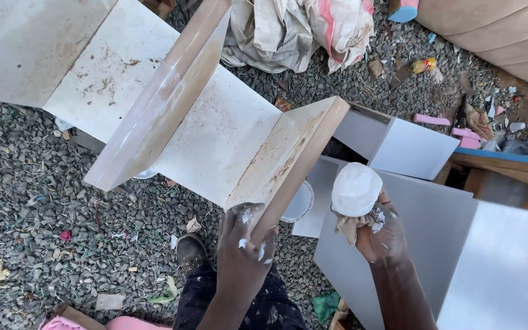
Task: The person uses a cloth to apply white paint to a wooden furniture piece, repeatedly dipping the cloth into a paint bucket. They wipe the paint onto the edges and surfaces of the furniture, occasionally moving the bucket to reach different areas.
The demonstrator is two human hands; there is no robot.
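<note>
Grey gravel [44,201] covers the ground outdoors, littered with scraps of paper, leaves and small bits of pink foam [432,120]. A white shelf unit [215,128] with tan raw edges lies tipped over the stones, its faces smeared and speckled with brownish stains. Its two upright dividers stand out towards the camera, with an open bay between them.

The left hand [244,244], flecked with white paste, is closed around the lower corner of the nearer divider and grips its tan edge. The right hand [377,235] is closed around a bunched brown rag [355,192] whose rounded end is caked with white paste; the rag is held up in the air just to the right of that divider, not touching it.

Below the divider a small round white tub [299,205] sits partly hidden on the ground. To the right, plain grey-white panels [410,146] lie stacked and overlapping, crowding that side, while the gravel to the left lies open. A crumpled cloth sack [300,27] with pink stripes lies beyond the unit, and a tan ribbed cushion [502,30] fills the upper right corner. A dark shoe [190,250] and paint-spattered trousers show beneath the arms.
</note>
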